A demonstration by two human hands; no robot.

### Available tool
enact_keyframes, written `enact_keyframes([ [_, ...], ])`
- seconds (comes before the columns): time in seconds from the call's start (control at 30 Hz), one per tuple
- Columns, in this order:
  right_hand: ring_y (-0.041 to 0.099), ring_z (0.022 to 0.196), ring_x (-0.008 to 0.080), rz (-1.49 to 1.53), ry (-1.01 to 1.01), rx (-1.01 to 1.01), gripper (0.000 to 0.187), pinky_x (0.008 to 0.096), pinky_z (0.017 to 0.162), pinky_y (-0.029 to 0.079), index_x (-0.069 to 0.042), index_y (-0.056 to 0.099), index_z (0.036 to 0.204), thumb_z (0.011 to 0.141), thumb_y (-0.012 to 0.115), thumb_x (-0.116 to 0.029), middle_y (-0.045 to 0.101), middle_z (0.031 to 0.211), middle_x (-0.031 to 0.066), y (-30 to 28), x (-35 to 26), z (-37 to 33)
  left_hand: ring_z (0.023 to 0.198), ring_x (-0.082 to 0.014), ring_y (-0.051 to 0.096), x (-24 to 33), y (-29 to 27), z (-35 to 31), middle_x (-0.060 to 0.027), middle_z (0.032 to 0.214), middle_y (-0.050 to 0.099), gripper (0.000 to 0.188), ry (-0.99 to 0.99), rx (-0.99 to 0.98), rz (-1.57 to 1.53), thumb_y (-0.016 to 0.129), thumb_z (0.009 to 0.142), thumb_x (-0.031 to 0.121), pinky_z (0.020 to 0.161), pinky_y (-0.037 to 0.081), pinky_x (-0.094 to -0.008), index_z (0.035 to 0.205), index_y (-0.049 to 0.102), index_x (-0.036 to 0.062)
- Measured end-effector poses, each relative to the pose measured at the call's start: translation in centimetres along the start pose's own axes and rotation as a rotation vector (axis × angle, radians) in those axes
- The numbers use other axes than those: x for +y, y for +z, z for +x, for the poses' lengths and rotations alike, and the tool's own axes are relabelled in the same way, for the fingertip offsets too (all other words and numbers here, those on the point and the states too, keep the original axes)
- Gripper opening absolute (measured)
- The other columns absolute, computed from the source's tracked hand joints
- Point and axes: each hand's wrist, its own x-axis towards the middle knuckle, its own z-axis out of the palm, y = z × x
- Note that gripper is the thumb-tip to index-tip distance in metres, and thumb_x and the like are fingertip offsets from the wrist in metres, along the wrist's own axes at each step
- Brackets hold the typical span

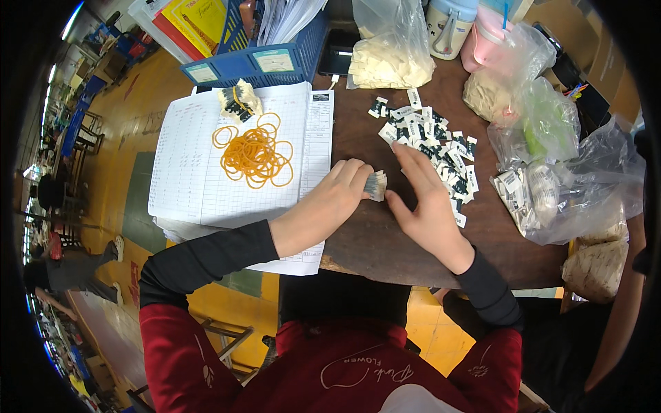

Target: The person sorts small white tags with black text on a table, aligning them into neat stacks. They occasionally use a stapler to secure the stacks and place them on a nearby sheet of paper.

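My left hand is closed around a small stack of fabric labels, whose edges stick out past the fingertips on the right. At the near left edge of a loose label pile, my right hand is open, thumb and fingers apart, with the fingertips touching or just over the labels. The pile's labels are black and white and lie scattered on the dark table. Left of my hands, a heap of orange rubber bands lies on an open ruled notebook. A banded label bundle rests above the heap.
A blue file basket with papers stands at the back left. Behind the pile are a bag of cream labels, a lidded cup and a pink container. Clear plastic bags crowd the right edge; another person's arm shows beyond.
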Motion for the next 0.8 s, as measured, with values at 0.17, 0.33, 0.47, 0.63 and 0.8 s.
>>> enact_keyframes([
  [0.17, 0.061, 0.107, 0.0219, 0.333, 0.202, 0.052, 0.066, 0.0318, 0.089, 0.051, -0.003, 0.049, 0.144, 0.084, 0.076, -0.003, 0.056, 0.131, 0.0137, -0.5, 0.4, 0.3, 0.112, -0.0244, 0.057, -0.4, -1.0, 1.5, -0.0133, 0.119, 0.057, 0.041, -0.433, -0.100, -0.716, 0.059, 0.098, 0.009, 0.098, 0.046, -0.0345, 0.135, 0.046, -0.0018],
  [0.33, 0.057, 0.085, 0.0096, 0.564, 0.361, 0.062, 0.058, 0.0224, 0.075, 0.049, 0.003, 0.058, 0.133, 0.081, 0.082, -0.005, 0.057, 0.107, 0.0038, 0.2, 0.4, 0.1, 0.115, -0.0146, 0.055, 0.2, -1.5, 2.8, -0.0081, 0.123, 0.058, 0.039, -0.402, -0.061, -1.041, 0.054, 0.102, 0.007, 0.101, 0.044, -0.0304, 0.139, 0.045, -0.0008],
  [0.47, 0.058, 0.082, 0.0079, 0.404, 0.271, 0.212, 0.045, 0.0207, 0.074, 0.049, 0.005, 0.065, 0.121, 0.079, 0.083, -0.002, 0.059, 0.102, 0.0033, -0.5, 1.0, 0.5, 0.121, -0.0155, 0.055, 0.1, -0.3, 4.3, -0.0088, 0.127, 0.057, 0.040, -0.289, 0.001, -0.979, 0.055, 0.102, 0.005, 0.103, 0.044, -0.0304, 0.141, 0.045, 0.0003],
  [0.63, 0.064, 0.091, 0.0106, 0.399, 0.236, 0.259, 0.039, 0.0219, 0.080, 0.050, 0.005, 0.069, 0.115, 0.078, 0.083, 0.000, 0.065, 0.107, 0.0081, -1.7, 1.8, 1.7, 0.117, -0.0140, 0.059, -1.0, 1.0, 5.8, -0.0085, 0.127, 0.062, 0.042, -0.326, 0.052, -1.161, 0.062, 0.098, 0.002, 0.102, 0.048, -0.0283, 0.139, 0.051, -0.0007],
  [0.8, 0.067, 0.101, 0.0147, 0.319, 0.247, 0.194, 0.038, 0.0257, 0.089, 0.052, 0.005, 0.069, 0.114, 0.079, 0.082, 0.001, 0.067, 0.112, 0.0103, -2.3, 2.3, 1.9, 0.108, -0.0118, 0.063, -2.2, 1.5, 6.3, -0.0082, 0.123, 0.067, 0.040, -0.242, 0.092, -1.263, 0.069, 0.094, 0.001, 0.096, 0.053, -0.0272, 0.133, 0.061, 0.0002],
])
